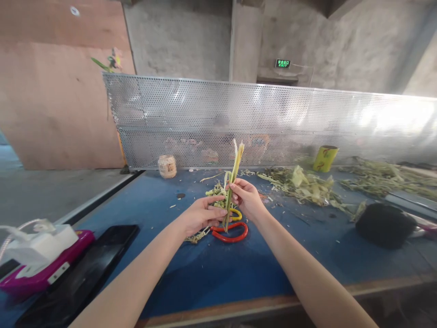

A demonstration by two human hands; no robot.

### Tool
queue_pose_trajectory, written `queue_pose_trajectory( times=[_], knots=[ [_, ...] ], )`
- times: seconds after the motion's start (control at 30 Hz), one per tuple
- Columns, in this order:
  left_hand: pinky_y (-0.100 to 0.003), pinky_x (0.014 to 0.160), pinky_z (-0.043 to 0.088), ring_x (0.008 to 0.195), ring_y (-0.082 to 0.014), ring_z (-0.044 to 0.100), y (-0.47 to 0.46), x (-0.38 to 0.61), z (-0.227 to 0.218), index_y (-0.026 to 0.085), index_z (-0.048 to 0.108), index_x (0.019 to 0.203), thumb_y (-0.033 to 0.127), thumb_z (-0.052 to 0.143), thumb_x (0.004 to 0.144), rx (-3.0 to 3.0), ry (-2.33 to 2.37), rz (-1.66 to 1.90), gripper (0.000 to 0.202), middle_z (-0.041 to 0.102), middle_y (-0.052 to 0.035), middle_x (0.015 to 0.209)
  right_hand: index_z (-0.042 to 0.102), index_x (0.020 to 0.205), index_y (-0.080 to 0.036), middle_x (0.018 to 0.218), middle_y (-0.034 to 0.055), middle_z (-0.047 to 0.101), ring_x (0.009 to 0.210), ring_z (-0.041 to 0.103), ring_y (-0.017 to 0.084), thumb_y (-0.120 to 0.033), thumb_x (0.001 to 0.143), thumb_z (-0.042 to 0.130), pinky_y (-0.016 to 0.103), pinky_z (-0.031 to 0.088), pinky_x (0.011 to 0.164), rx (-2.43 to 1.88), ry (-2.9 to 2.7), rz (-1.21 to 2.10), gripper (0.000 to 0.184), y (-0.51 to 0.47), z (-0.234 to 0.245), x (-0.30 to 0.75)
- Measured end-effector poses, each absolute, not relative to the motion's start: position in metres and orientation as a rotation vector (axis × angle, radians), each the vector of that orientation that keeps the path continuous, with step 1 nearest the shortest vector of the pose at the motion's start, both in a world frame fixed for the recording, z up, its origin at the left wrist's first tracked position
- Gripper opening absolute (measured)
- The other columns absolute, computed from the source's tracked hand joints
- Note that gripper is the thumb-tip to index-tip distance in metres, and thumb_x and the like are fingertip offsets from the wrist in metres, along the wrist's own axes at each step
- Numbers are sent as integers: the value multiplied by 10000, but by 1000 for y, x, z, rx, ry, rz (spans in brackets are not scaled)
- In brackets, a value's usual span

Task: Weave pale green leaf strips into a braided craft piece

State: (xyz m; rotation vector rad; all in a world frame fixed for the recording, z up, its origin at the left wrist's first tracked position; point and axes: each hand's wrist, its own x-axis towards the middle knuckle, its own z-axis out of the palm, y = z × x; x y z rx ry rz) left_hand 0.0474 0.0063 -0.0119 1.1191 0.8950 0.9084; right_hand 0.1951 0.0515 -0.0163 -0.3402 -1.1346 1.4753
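Both hands hold a thin green plant stalk (235,169) upright over the blue table (218,278). My left hand (200,214) pinches its lower part, fingers closed. My right hand (246,197) grips it a little higher, fingers wrapped round. The pale tip of the stalk rises above both hands. Under the hands lie scissors with red and yellow handle loops (231,230) and a small heap of green trimmings (215,191).
A perforated metal screen (273,123) runs along the table's far edge. Piles of cut leaves (307,184) and stems (382,177) lie to the right, with a yellow cup (325,158), a black round object (384,224), a twine roll (167,166), a dark phone (102,255) and a magenta device (44,269).
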Motion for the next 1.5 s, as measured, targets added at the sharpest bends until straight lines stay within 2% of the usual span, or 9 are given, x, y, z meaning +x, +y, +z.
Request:
queue_pose_trajectory(
  times=[0.17,0.4,0.5,0.73,0.87,1.03,1.13,1.23,1.5],
  knots=[
    [-199,560,480,742,-163,656,6,49,-14,140,556,1047,150,728,582,1032,833,872,496,687,-77,821,549,652,-164,614,-20,606,388,374,19,-259,563,711,154,285,345,-363,-1140,1408,208,48,-13,195],
    [-121,422,386,641,-112,637,4,52,-14,123,600,939,71,694,606,930,745,826,350,668,-54,693,546,662,-174,614,-21,604,393,367,27,-292,544,717,166,303,352,-397,-1129,1394,239,46,-14,192],
    [-120,413,368,604,-91,618,2,54,-13,118,586,951,53,680,618,898,721,822,352,660,-53,684,555,659,-176,610,-26,596,398,368,26,-279,552,716,163,315,358,-369,-1116,1408,219,45,-14,191],
    [-148,522,428,656,-88,629,1,51,-10,141,555,1041,108,709,602,985,692,751,467,677,-45,779,555,663,-174,628,-28,604,395,368,16,-266,568,710,154,310,360,-339,-1113,1455,204,43,-14,192],
    [-196,540,425,605,-110,617,4,42,-4,155,419,1225,130,720,588,1245,868,832,705,676,-26,649,549,655,-170,618,-32,594,411,402,20,-270,572,711,155,337,383,-346,-1128,1496,208,45,-16,193],
    [-223,484,359,552,-142,580,8,31,3,72,226,1330,187,746,547,1524,1125,1053,947,684,-65,625,582,677,-163,663,-12,619,495,490,45,-268,558,724,171,415,466,-382,-1181,1575,213,45,-18,191],
    [-230,480,347,513,-134,557,9,29,3,49,173,1340,202,748,539,1505,1185,1079,998,685,-72,628,615,764,-155,743,13,645,546,536,61,-276,541,731,189,444,512,-440,-1267,1601,278,46,-22,187],
    [-233,495,362,532,-144,569,11,30,-1,50,156,1345,209,756,512,1519,1287,1086,1039,689,-67,641,623,811,-142,666,6,642,494,540,63,-283,532,733,203,454,512,-534,-1367,1579,330,49,-29,183],
    [-251,515,370,583,-175,590,15,31,-8,48,143,1349,288,728,530,1688,1385,1006,1035,696,-94,720,632,727,-126,594,0,634,457,526,52,-264,512,735,203,474,522,-630,-1354,1556,275,53,-36,181]
  ],
)
